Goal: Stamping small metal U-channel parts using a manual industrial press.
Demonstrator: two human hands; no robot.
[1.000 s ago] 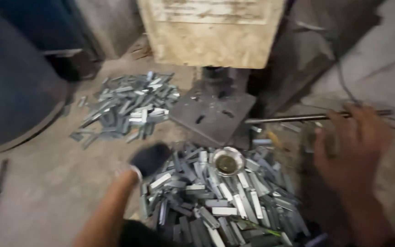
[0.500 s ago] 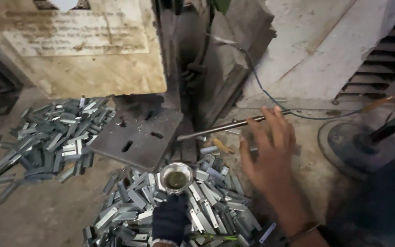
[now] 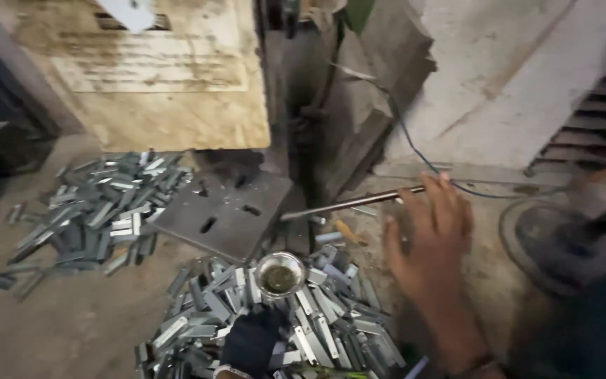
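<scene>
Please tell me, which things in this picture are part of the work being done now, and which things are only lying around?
In the work:
- left hand in dark glove, on the near pile of metal strips
- small metal cup on that pile
- right hand at the metal rod
- slotted steel plate

Lying about:
- far pile of strips
- blue cable
- fan base
</scene>
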